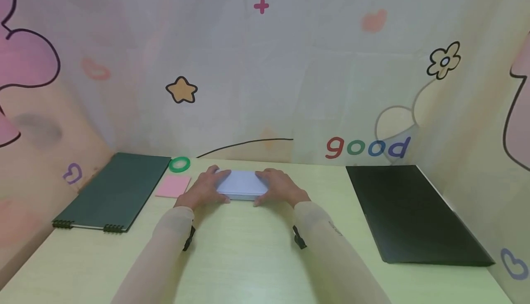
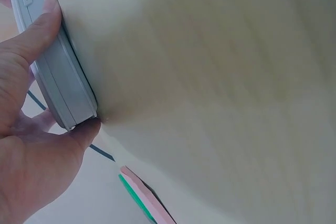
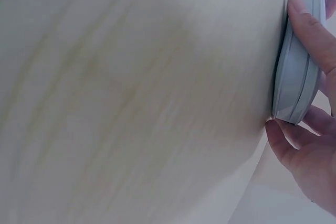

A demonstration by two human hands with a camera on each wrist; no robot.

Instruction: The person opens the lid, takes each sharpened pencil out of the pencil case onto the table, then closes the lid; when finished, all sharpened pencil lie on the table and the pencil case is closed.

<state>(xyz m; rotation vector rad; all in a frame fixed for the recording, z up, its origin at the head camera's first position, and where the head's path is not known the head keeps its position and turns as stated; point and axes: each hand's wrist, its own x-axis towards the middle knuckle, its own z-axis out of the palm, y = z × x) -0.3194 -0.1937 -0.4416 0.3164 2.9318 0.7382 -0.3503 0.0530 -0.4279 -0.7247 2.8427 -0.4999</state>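
Observation:
A flat, pale blue-white plastic case (image 1: 242, 183) lies near the back of the table, between both hands. The left hand (image 1: 203, 189) grips its left end, thumb along the front side and fingers round the far side. At the opposite end, the right hand (image 1: 283, 187) holds it in mirrored fashion. In the left wrist view, the case (image 2: 65, 85) shows a seam along its side and a small catch at the front. The right wrist view has the right thumb pressed to the side of the case (image 3: 294, 80), low against the tabletop.
Left of the case are a pink square pad (image 1: 173, 186), a green tape ring (image 1: 180, 164) and a dark green spiral-bound book (image 1: 116, 191). On the right lies a large black flat folder (image 1: 416, 214). A printed cloth (image 1: 265, 74) hangs behind the table (image 1: 244, 253).

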